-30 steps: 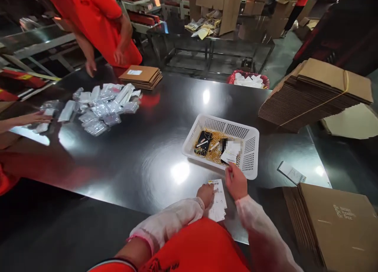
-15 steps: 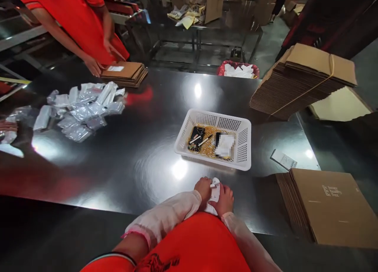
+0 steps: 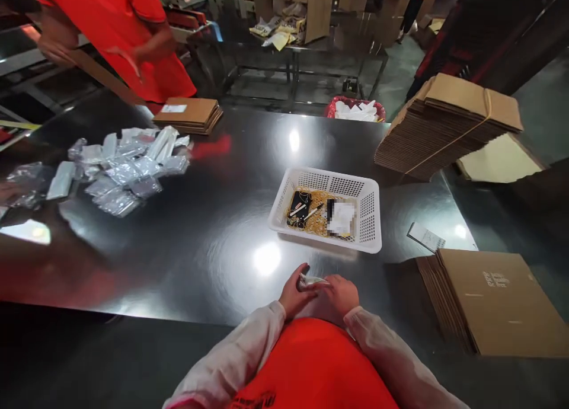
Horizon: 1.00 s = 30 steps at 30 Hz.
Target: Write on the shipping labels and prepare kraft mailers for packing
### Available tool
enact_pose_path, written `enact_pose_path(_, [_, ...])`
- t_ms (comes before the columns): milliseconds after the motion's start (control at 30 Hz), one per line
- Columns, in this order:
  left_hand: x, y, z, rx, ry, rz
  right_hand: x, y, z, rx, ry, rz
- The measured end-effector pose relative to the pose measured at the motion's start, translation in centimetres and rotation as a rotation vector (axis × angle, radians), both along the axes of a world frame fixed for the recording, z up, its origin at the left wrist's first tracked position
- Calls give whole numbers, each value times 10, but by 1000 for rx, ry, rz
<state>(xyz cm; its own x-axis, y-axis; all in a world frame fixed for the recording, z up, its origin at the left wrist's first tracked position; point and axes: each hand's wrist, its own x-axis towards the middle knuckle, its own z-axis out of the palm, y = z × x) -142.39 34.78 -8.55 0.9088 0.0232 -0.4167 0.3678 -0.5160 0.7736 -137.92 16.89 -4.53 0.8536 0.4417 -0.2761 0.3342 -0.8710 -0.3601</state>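
Both my hands meet at the near edge of the steel table (image 3: 213, 231), just in front of my red shirt. My left hand (image 3: 294, 293) and my right hand (image 3: 341, 293) are closed on a small stack of white paper labels (image 3: 312, 280), held edge-on between them. Just beyond them stands a white perforated basket (image 3: 371, 216) holding yellow rubber bands, a black item, pens and a white slip.
Silver foil packets (image 3: 122, 166) lie in a heap at the left. Flattened cardboard boxes sit at the near right (image 3: 493, 299), far right (image 3: 448, 124) and far side (image 3: 191, 112). A person in red (image 3: 133, 41) stands across the table lifting a flat box. A white slip (image 3: 425, 237) lies near the right edge.
My right hand came back from the basket to join the left on the labels. The labels went from lying flat to being held up edge-on. The person opposite lifted a flat box off the far stack.
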Motion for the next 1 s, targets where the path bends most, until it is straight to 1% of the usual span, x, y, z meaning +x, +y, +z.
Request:
enact_pose_path(67, [-6, -9, -6, -46, -44, 8, -2, -3, -2, -1, 7, 0])
enact_pose_path(133, [-9, -15, -10, -56, -68, 14, -6, -9, -2, -6, 19, -1])
enact_pose_path(233, [-8, -20, -14, -18, -78, 51, -9, -15, 0, -42, 53, 1])
enact_pose_path(300, [-3, -23, -15, 0, -90, 45, -10, -16, 2, -68, 66, -1])
enact_pose_path(467, [13, -31, -14, -24, -139, -70, -5, -18, 7, -161, 119, 4])
enact_pose_path(600, [14, -34, -17, -92, -128, -189, -4, -31, 9, -298, 125, -114])
enact_pose_path(667, [12, -35, -20, -116, -117, -210, -4, -36, 10, -328, 169, -134])
enact_pose_path(800, [11, -28, -28, -144, -144, -180, -7, -36, 10, -234, 205, -54])
enact_pose_path(867, [11, -20, -30, -171, -161, -165, -9, -38, 9, -194, 177, -51])
enact_pose_path(933, [10, -14, -30, -194, -172, -137, -11, -44, 5, -79, 153, -146])
enact_pose_path(1000, [7, -11, -29, -216, -177, -103, -14, -53, -3, 92, 149, -268])
